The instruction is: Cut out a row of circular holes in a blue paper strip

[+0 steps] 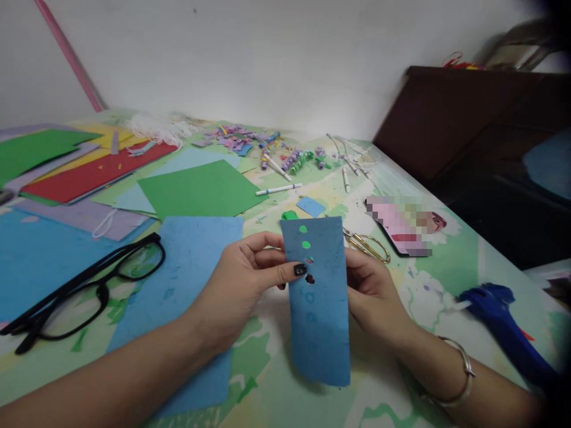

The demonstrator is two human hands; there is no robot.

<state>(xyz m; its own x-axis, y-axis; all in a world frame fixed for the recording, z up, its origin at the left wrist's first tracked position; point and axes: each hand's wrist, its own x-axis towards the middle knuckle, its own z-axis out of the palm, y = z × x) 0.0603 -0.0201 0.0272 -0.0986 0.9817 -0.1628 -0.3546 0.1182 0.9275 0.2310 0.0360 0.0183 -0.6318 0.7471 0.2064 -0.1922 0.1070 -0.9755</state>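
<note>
- We hold one dark blue rectangular paper strip [320, 333] upright above the bench [276, 386], in front of us, between two hands.
- Left hand [247, 282]: gripping the strip's left edge. Its thumb, which has a dark nail, presses on the front face, and its fingers are behind the strip.
- Right hand [372, 294]: closed on the strip's right edge, with its fingers mostly hidden behind the paper. It has one silver metal bangle [461, 368] on the wrist.
- The strip has four punched round holes [306, 244] in one column near its left edge. Below them are two faint ring marks.
- One pair of black-framed glasses [84, 285] lies on the bench to the left, partly on one light blue paper sheet [191, 285].
- One green paper sheet [200, 190] lies beyond that.
- One pair of gold-handled scissors [369, 245] lies just behind the right hand.
- One blue plastic glue gun [504, 321] lies near the bench's right edge.
</note>
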